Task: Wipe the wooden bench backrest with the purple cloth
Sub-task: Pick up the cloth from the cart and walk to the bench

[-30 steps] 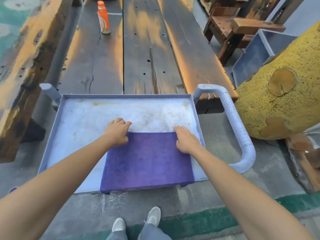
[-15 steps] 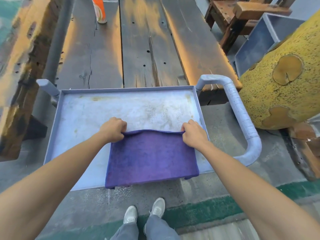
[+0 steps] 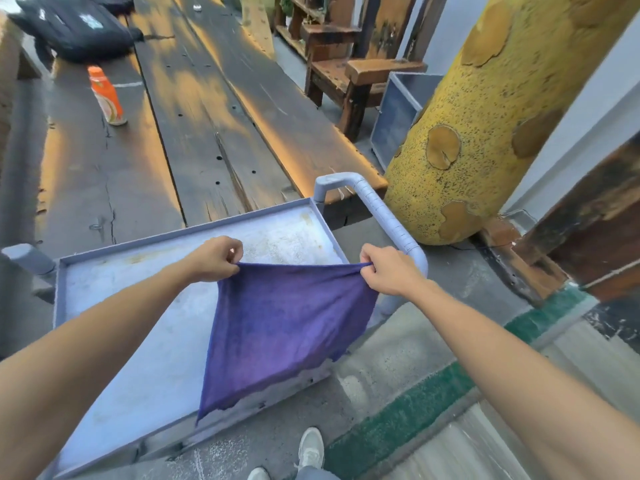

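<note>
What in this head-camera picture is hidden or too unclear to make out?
- Orange bottle on the wooden planks: label blurred, unreadable.
- Black bag: cut off by the top edge.
- Grey cart tray: part hidden behind the purple cloth.
- Fingertips of the left hand and right hand: tucked into the cloth's corners.

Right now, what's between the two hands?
In the head view, only the top edge of the purple cloth spans from the left hand to the right hand; both pinch its corners above the grey cart tray.
</note>
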Available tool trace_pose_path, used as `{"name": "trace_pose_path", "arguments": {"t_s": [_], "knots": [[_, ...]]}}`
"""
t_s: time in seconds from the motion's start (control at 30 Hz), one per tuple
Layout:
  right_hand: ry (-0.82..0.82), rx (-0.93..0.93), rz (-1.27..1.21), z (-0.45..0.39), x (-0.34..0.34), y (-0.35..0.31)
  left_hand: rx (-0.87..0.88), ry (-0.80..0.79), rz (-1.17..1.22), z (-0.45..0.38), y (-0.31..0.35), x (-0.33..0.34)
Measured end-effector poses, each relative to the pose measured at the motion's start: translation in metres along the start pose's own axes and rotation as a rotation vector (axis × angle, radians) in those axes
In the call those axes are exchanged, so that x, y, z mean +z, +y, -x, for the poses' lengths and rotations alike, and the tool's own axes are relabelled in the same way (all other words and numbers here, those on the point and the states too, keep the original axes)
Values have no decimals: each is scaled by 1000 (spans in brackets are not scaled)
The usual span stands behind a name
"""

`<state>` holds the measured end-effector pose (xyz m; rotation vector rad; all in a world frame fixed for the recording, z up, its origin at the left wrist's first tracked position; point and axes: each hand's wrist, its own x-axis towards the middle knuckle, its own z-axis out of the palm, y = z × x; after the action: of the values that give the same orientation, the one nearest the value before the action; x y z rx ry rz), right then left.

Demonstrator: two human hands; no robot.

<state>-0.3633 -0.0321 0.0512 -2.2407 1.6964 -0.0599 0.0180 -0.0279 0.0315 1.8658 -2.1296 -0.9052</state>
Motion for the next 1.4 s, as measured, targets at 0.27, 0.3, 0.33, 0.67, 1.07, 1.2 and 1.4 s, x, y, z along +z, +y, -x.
{"name": "trace_pose_path", "arguments": {"t_s": [0.27,0.3,0.33,0.67,1.07,1.2,1.4], "knots": [[265,155,1,75,-81,45,362,125,-21,-31,97,-50],[292,178,1,82,-93,49,396,162,-26,-36,112,-55],[323,193,4,89,-105,56,440,191,-38,-41,128,-61],[616,292,97,111,-214,141,649,514,-109,-123,282,-83],[630,223,18,31,-302,307,593,664,0,-243,419,-79],[652,200,-126,-9,-321,346,571,654,-3,-285,433,-70],[736,217,-335,-94,-344,404,500,677,78,-371,456,-58]]}}
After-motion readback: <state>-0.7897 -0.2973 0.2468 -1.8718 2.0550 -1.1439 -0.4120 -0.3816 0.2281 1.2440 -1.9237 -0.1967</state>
